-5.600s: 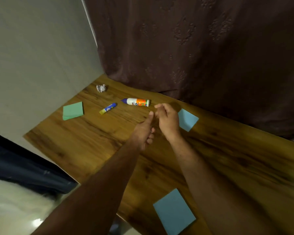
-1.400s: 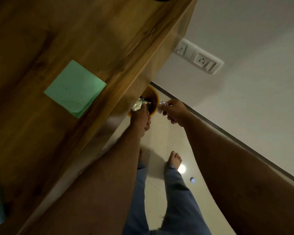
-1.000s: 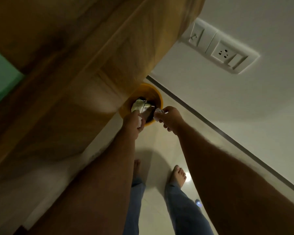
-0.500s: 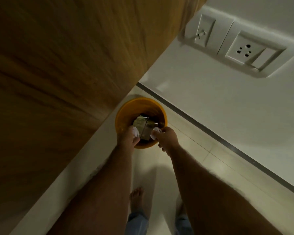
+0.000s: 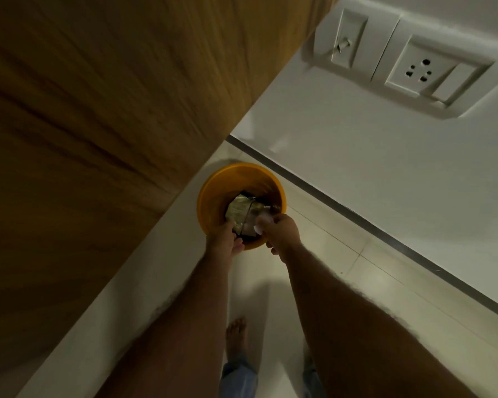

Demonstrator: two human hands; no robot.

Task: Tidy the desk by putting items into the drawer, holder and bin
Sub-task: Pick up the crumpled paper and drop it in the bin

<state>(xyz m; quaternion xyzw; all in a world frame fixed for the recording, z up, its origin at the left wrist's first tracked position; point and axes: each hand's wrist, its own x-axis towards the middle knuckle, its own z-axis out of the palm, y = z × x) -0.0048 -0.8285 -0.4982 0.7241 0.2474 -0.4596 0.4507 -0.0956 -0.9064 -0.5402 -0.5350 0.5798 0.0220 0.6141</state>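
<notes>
Right hand (image 5: 281, 231) fingers pinch white paper wad (image 5: 261, 222) over yellow bin (image 5: 213, 193); left hand (image 5: 223, 239) grip unclear.

The round orange plastic bin (image 5: 213, 193) has its near rim covered by both hands, and its floor lies in shadow under a crinkled foil wrapper (image 5: 237, 211) whose print is too dim to read. Over that bin, the left hand (image 5: 222, 242) hides its fingertips, so its grip cannot be judged. The right hand (image 5: 282, 229) pinches a small white crumpled scrap (image 5: 263, 221), mostly covered. The wooden bench (image 5: 98, 110) beside the bin is blurred and cropped.
</notes>
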